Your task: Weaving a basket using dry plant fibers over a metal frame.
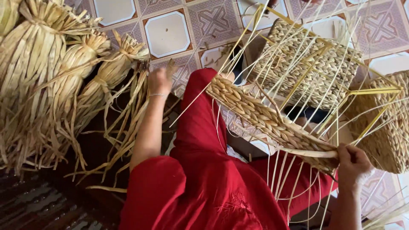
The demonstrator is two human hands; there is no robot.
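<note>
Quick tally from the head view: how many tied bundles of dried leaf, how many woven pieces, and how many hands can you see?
Tied bundles of dried leaf: 4, the nearest at, by the left hand
Woven pieces: 3, the half-woven panel in the right hand, a woven basket on a yellow frame, another basket
Hands: 2
Total: 9

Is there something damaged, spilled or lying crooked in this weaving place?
Nothing stands out. The right hand grips the woven strip, whose loose stakes stick out unwoven. The left hand reaches into tied dried-leaf bundles. Woven baskets sit on the tiled floor.
</note>
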